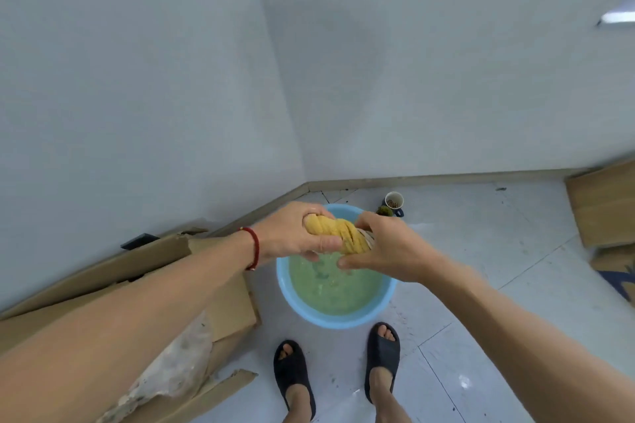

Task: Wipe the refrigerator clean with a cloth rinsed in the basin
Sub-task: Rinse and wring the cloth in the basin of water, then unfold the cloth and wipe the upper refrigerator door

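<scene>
A yellow cloth (338, 233), twisted tight into a rope, is held over a light blue basin (302, 309) of cloudy greenish water on the floor. My left hand (295, 233) grips the cloth's left end, a red cord around that wrist. My right hand (381, 247) grips the right end, where a grey part of the cloth shows. Water drips from the cloth and ripples the basin's surface. No refrigerator is in view.
Flattened cardboard boxes (220, 302) lie on the floor at the left, against the wall. A cup (394, 201) holding sticks stands behind the basin near the skirting board. More cardboard (604, 209) sits at the right. My feet in black slippers (382, 354) stand on the tiles in front of the basin.
</scene>
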A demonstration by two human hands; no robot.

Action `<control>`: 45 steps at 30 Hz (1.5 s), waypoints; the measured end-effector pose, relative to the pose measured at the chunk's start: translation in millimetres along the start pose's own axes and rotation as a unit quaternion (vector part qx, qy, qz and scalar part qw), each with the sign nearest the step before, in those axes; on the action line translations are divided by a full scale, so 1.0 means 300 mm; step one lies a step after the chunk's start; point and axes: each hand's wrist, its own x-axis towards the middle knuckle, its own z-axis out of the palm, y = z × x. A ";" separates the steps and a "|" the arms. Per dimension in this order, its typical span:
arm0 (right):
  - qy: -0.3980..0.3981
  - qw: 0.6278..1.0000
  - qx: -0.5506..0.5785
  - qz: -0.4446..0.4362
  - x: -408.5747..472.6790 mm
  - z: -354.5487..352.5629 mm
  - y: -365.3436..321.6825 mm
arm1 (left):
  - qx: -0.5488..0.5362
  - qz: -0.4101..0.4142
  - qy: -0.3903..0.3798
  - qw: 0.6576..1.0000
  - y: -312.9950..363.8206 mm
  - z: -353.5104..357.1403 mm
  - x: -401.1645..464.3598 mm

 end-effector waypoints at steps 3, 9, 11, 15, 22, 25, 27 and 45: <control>-0.002 0.980 0.200 0.001 -0.201 -0.132 -0.173 | -0.020 0.129 0.042 0.991 0.193 -0.042 -0.153; 0.066 0.926 0.370 -0.030 -0.495 -0.206 -0.311 | -0.022 0.295 -0.069 0.953 0.520 -0.019 -0.312; 0.165 0.923 0.345 -0.039 -0.572 -0.208 -0.350 | 0.053 0.328 -0.109 0.937 0.624 0.022 -0.349; 0.401 0.878 0.255 -0.052 -0.704 -0.232 -0.393 | 0.163 0.382 -0.097 0.905 0.758 0.141 -0.398; 0.580 0.774 0.240 -0.081 -1.024 -0.233 -0.336 | 0.156 0.383 0.006 0.911 0.863 0.428 -0.520; 0.554 0.752 0.344 -0.096 -1.220 -0.223 -0.253 | 0.230 0.420 -0.061 0.876 0.930 0.612 -0.570; 0.499 0.743 0.434 -0.102 -1.378 -0.220 -0.180 | 0.283 0.422 -0.148 0.849 0.982 0.764 -0.616; 0.685 0.628 0.365 0.055 -2.274 -0.192 0.172 | 0.317 0.467 -0.442 0.697 1.234 1.847 -0.834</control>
